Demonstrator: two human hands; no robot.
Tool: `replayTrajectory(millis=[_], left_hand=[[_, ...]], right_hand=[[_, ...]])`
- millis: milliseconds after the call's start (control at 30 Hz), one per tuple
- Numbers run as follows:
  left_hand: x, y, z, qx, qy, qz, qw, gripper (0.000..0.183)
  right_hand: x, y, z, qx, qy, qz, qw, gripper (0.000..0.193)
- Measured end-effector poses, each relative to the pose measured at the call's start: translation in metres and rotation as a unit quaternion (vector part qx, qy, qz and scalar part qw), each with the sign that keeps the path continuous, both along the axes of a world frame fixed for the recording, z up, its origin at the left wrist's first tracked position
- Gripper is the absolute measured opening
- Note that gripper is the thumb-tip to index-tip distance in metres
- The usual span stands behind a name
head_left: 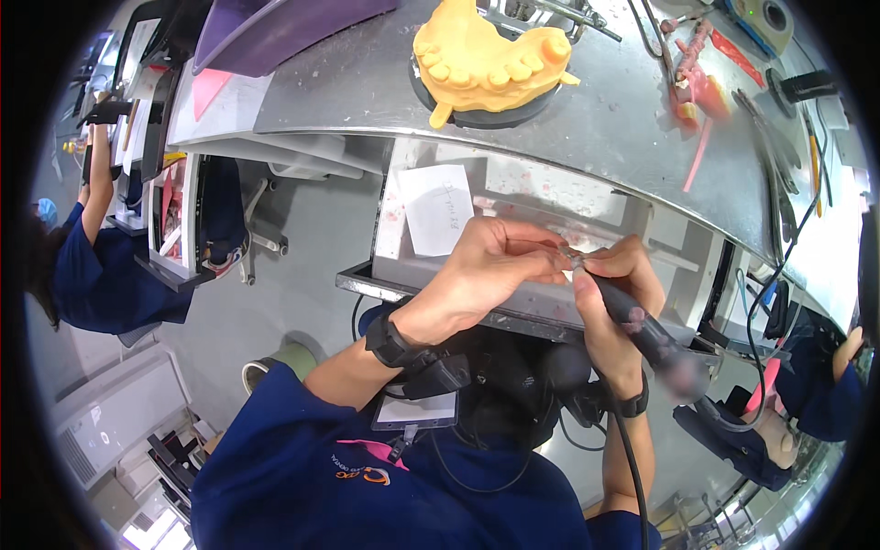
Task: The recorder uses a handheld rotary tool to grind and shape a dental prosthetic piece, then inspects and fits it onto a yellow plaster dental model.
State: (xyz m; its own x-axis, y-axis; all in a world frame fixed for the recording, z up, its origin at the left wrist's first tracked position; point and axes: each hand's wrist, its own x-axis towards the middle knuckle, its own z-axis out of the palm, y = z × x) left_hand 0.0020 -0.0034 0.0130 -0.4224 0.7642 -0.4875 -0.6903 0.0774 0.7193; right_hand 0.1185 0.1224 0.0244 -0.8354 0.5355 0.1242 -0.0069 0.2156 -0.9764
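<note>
Grey brushed metal forms the bench (367,82), its surface dull and speckled with pink dust. Below its edge an open metal drawer (513,215) juts toward the person, and a white paper slip (435,209) lies in it, slightly curled. Over the drawer the left hand (490,266) is curled, its fingertips pinched on a small piece (568,255) that is mostly hidden; its shape and material cannot be told. The right hand (619,302) is wrapped tightly around a dark, rod-shaped handpiece (642,330), whose slim tip meets the small piece just beside the left fingertips. A black cord (632,467) runs from the handpiece down past the right wrist. Both wrists carry black bands.

On the bench top, well apart from the hands, a yellow model of teeth (490,60) with smooth rounded bumps rests on a black round base (486,110). Pink wax strips (697,82) lie to its right, near thin metal tools (779,147). Another person in a dark blue top (101,266) sits at the left
</note>
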Motion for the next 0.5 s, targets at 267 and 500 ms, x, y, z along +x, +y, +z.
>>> replayTrajectory(millis=[267, 500], left_hand=[[0.0012, -0.0002, -0.0028, 0.001, 0.002, 0.003, 1.0, 0.022], [0.0011, 0.0006, -0.0002, -0.003, 0.0, 0.001, 1.0, 0.024]], right_hand=[[-0.0003, 0.0012, -0.0029, 0.016, 0.002, 0.009, 1.0, 0.013], [-0.0016, -0.0017, -0.0023, -0.021, 0.0, -0.018, 1.0, 0.011]])
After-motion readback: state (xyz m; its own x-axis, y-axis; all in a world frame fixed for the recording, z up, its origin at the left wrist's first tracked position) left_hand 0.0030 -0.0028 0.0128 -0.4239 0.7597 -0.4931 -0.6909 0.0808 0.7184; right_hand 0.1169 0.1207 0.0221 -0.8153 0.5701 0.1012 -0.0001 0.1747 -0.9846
